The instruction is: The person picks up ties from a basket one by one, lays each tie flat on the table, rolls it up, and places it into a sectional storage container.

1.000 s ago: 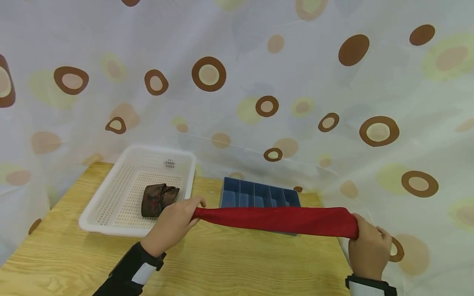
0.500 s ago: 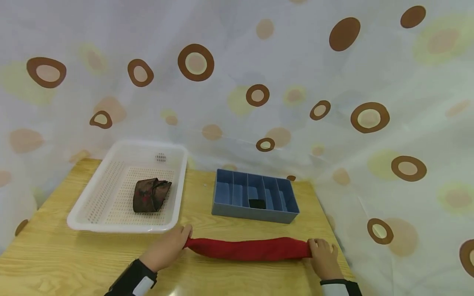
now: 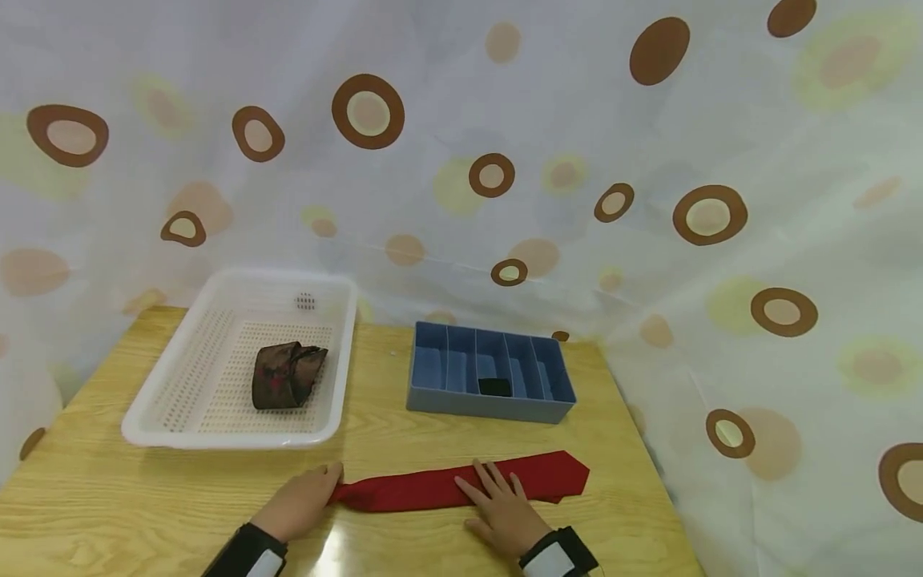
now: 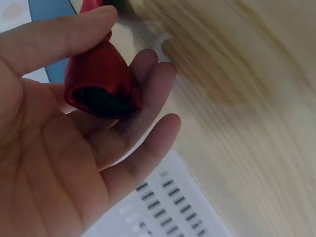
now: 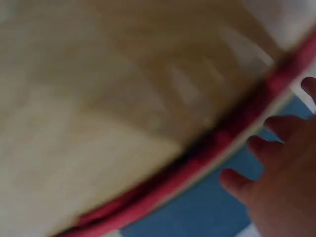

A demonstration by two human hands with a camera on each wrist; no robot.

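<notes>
A red necktie (image 3: 411,489), folded lengthwise, lies across the table in front of me, its pointed end at the right. My left hand (image 3: 303,501) pinches the narrow left end between thumb and fingers. In the left wrist view, the gathered necktie (image 4: 101,74) shows a dark opening at its end, held under the thumb. My right hand (image 3: 505,513) is over the necktie's middle with its fingers spread straight. In the blurred right wrist view, the fingers (image 5: 284,148) reach beside the red fabric; whether they touch it I cannot tell.
At the back left stands a white perforated basket (image 3: 133,429) with a dark brown rolled cloth (image 3: 284,377) in it. A blue divided box (image 3: 490,407) sits behind the necktie, with a small black item (image 3: 494,387) in its middle compartment. A spotted curtain (image 3: 433,80) hangs behind the wooden table (image 3: 404,549).
The necktie has come down from the air onto the table. My right hand has let go of its right end and moved left over its middle. The left hand still pinches its end.
</notes>
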